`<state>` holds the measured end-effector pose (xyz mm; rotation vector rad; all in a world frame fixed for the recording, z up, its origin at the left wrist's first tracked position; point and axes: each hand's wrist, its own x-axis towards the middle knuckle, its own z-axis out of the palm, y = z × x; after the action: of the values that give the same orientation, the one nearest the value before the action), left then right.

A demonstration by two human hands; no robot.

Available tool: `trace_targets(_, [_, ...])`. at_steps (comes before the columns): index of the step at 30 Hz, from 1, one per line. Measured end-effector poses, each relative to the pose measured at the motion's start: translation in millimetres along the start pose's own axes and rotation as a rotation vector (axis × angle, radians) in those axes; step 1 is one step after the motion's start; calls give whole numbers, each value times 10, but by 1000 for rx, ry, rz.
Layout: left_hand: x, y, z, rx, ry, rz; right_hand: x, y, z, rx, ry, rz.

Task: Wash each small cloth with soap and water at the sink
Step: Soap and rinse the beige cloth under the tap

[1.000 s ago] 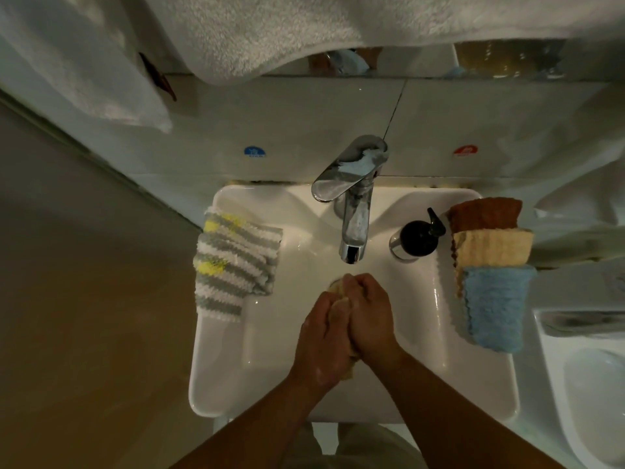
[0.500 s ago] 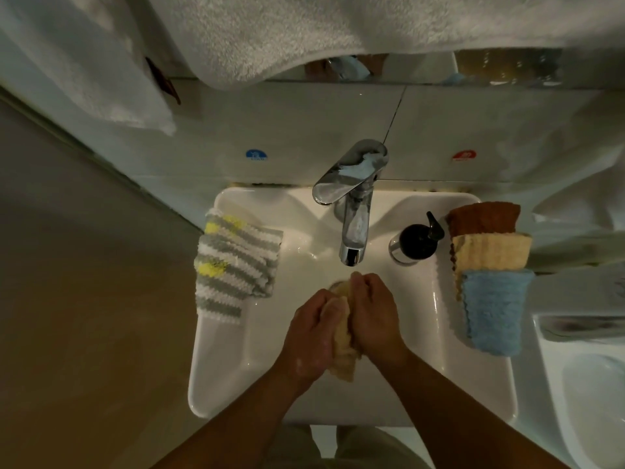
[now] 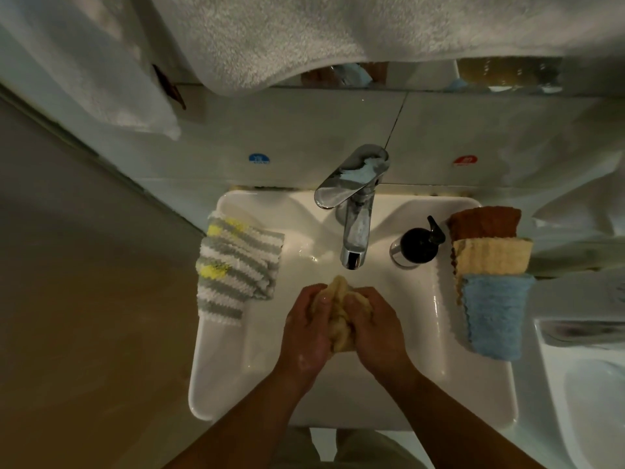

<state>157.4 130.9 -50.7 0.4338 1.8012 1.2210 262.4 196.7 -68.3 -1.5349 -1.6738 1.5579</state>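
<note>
Over the white sink basin [image 3: 236, 360], my left hand [image 3: 306, 330] and my right hand [image 3: 375, 328] grip a bunched, wet beige cloth [image 3: 338, 314] between them, just below the chrome faucet spout [image 3: 353, 255]. Soap suds cling to my left hand. No water stream is visible from the spout. A grey, white and yellow striped cloth [image 3: 236, 269] lies on the sink's left rim. On the right rim lie a brown cloth [image 3: 483, 221], a tan cloth [image 3: 492, 255] and a blue cloth [image 3: 493, 316]. A black soap pump bottle [image 3: 417, 245] stands right of the faucet.
White towels [image 3: 270, 38] hang above the sink against the tiled wall and a mirror strip. Another white fixture [image 3: 588, 384] sits at the right edge. A brown floor [image 3: 84, 316] lies to the left.
My hands have shifted while rubbing the beige cloth: more of it now shows between them, bulging above the fingers. The other cloths and the bottle have not moved.
</note>
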Motion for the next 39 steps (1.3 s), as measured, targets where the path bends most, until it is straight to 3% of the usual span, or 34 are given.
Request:
trace_targets(4, [-116, 148, 188, -2, -83, -40, 118, -84, 44, 31, 171, 49])
trace_targets(9, [117, 83, 118, -25, 134, -105, -220, -218, 198, -120, 12, -174])
trace_targets(11, [71, 76, 127, -74, 116, -124, -156, -186, 202, -147, -3, -223])
trace_targets(15, [-101, 109, 195, 23, -83, -36, 165, -104, 137, -46, 96, 56])
trace_targets(17, [7, 79, 113, 81, -52, -8, 55, -45, 196, -163, 128, -89])
trace_targets(19, [138, 53, 25, 65, 92, -71, -169, -33, 277, -243, 32, -250])
trace_targets(22, [75, 11, 54, 58, 39, -89, -146, -60, 252, -214, -40, -262])
trace_targets(23, [-2, -11, 92, 123, -12, -52, -32, -41, 230, -234, 5, -250])
trace_targets(25, [-155, 38, 140, 114, -67, -38, 183, -42, 154, -192, 68, -48])
trace_targets(27, [-115, 31, 120, 89, -50, -19, 132, -38, 180, -205, 30, 23])
trace_targets(30, [102, 37, 22, 67, 151, -90, -264, -126, 248, -204, -71, -158])
trace_targets(33, [7, 76, 53, 6, 72, -101, -203, -184, 240, -203, -33, -273])
trace_targets(35, [-166, 144, 125, -19, -47, -63, 72, -153, 179, -203, 58, -93])
trace_targets(37, [-167, 112, 108, 31, -77, -6, 154, -55, 169, -183, 23, 95])
trace_targets(39, [-28, 54, 38, 137, -12, 31, -37, 50, 221, -251, -25, 40])
